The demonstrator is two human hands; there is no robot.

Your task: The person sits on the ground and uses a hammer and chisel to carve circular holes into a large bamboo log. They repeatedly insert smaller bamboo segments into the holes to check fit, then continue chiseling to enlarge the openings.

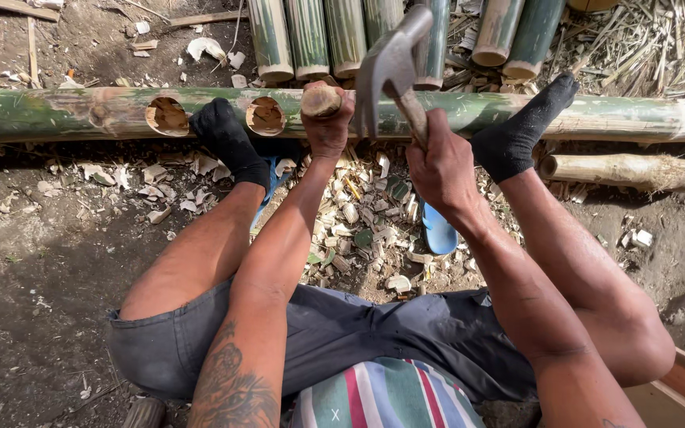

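Right, the long green bamboo pole (517,115) runs straight across the dirt ground (33,277), lying just past both hands, with two round holes (166,116) cut into its near side off to the left of the left hand. Behind it, cut bamboo sections (307,36) lie side by side, ends facing the pole. A shorter pale pole (636,170) lies well out to the right of the right hand.

Both feet in black socks (227,139) are braced against the pole, one either side of the hands. Chips and shavings (358,222) litter the ground directly beneath the hands, and a blue sandal (438,231) sits just under the right wrist.

Up in the right hand (441,162) is the hammer (390,63), fingers wrapped tight around its wooden handle, the metal head raised above the pole and tilted left, close beside the left hand.

The left hand (328,123) rests against the pole, fingers curled snugly around a stubby wooden tool (320,101), its rounded butt end poking up out of the fist, just left of the hammer head. What its tip is doing I cannot tell; the hand covers it.
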